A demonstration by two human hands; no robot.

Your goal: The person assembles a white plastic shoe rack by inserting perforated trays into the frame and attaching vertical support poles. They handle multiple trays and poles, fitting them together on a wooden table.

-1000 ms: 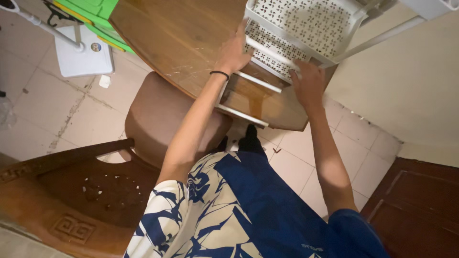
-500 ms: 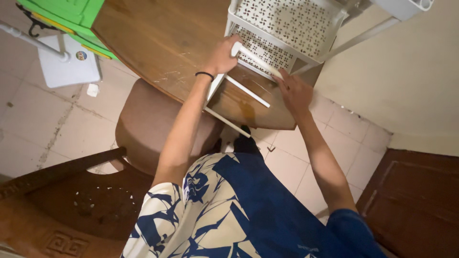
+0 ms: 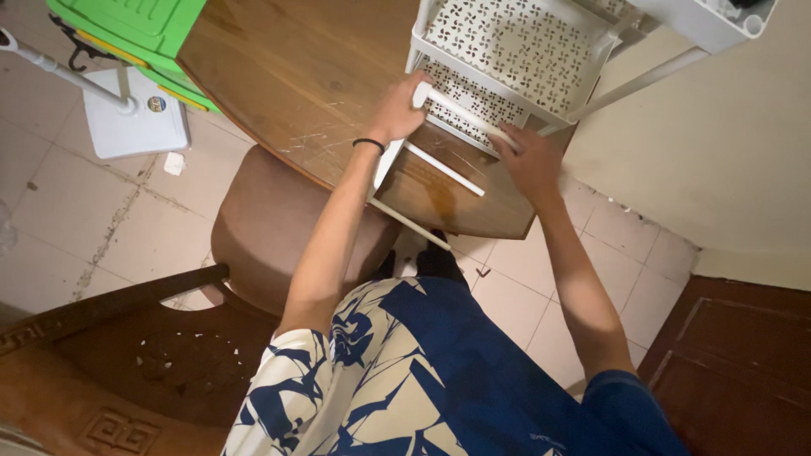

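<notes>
A white plastic shelf rack (image 3: 515,42) with perforated trays lies tilted on a round wooden table (image 3: 296,67). My left hand (image 3: 395,108), a black band on its wrist, grips the near end of a white tube (image 3: 460,112) that runs along the lower tray's edge. My right hand (image 3: 532,159) holds the same tube at its other end, by the rack's corner. Two more white tubes (image 3: 443,169) stick out from the rack below my hands, over the table's edge.
A brown round stool (image 3: 270,224) stands under the table's edge. A dark carved wooden chair (image 3: 127,371) is at lower left. A green box (image 3: 139,25) and a white stand base (image 3: 135,118) sit at upper left. A cream wall is at right, a dark wooden door (image 3: 743,371) at lower right.
Both hands have moved from resting flat on the lower tray to gripping the white tube along its edge. The view has shifted slightly.
</notes>
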